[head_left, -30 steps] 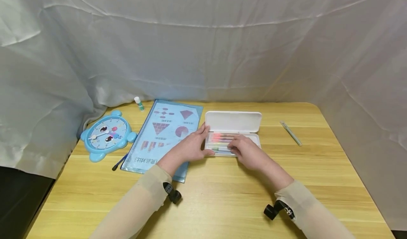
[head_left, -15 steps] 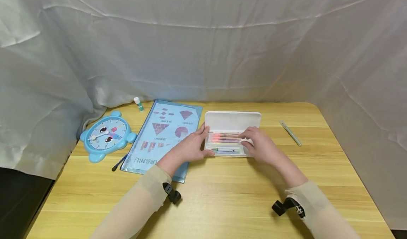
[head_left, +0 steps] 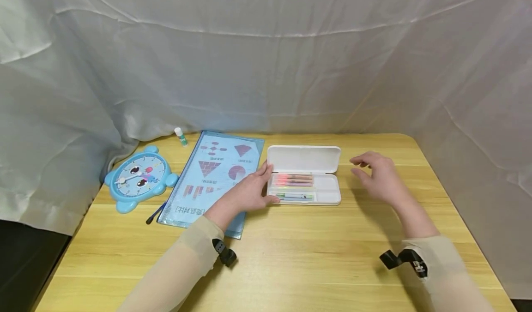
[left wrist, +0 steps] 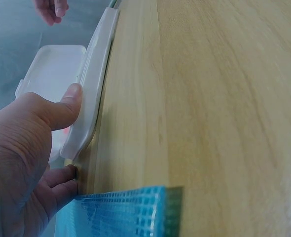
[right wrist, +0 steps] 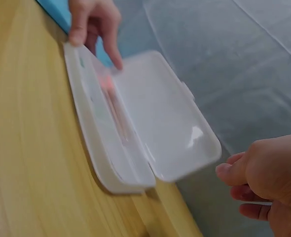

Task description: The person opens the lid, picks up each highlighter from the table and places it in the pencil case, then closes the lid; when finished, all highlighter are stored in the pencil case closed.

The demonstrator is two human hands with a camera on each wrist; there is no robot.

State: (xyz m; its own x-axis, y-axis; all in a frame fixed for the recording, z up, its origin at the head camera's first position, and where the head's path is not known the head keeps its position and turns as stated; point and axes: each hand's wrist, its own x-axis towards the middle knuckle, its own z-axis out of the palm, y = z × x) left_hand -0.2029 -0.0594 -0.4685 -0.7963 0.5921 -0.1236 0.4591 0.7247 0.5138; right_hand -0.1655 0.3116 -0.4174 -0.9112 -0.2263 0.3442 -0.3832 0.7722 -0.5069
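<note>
A white pencil case (head_left: 328, 189) lies with its lid (head_left: 303, 159) raised at the back. Several pens (head_left: 294, 181), some with pink ends, lie in its left part. My left hand (head_left: 249, 191) holds the case's left end, thumb on the front wall and fingers round the far side, as the left wrist view shows on the case wall (left wrist: 98, 74). To the right of the case my right hand (head_left: 381, 177) hovers over the table, fingers loosely bent and nothing in them. In the right wrist view this hand (right wrist: 271, 173) is beside the lid's corner.
Left of the case lies a blue document folder (head_left: 224, 164) with printed charts. Farther left are a blue toy clock (head_left: 139, 176), a glue stick (head_left: 181, 136) and a dark-tipped blue stick (head_left: 155, 213). A grey cloth (head_left: 274, 72) hangs behind the table.
My right hand has left the pens in the case and moved right, past its end, now covering where the slim green pen lay. My left hand keeps its place.
</note>
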